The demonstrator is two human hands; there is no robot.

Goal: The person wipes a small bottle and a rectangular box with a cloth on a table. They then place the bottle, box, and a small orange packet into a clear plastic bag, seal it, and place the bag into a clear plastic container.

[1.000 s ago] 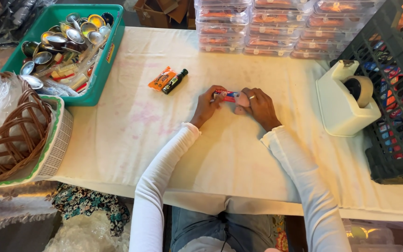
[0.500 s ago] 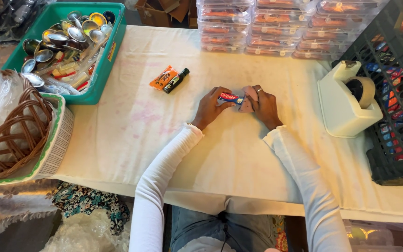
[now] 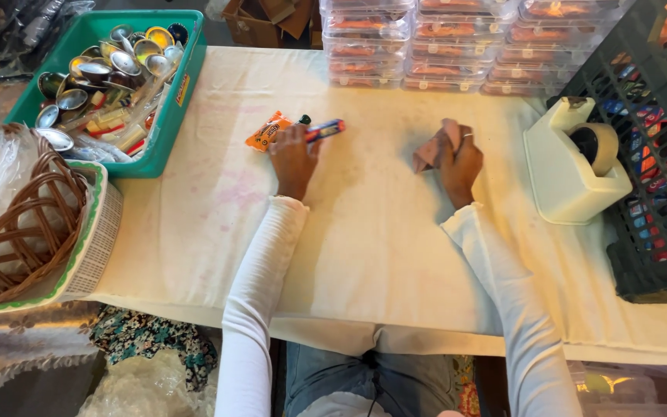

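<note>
Trouble lay near my left hand [image 3: 293, 154]: its grip clenched a small red-and-blue toothpaste tube [image 3: 324, 130] above the tabletop [image 3: 364, 232], and could knock the little dark bottle [image 3: 303, 120]; my right hand [image 3: 461, 161] pinched a pink wrapper [image 3: 431, 150].

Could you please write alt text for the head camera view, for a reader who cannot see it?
Over a cloth-covered table, the left hand holds a small red-and-blue tube beside an orange packet, while the right hand holds a pink item. A tape dispenser stands at right, a green bin at left.
</note>
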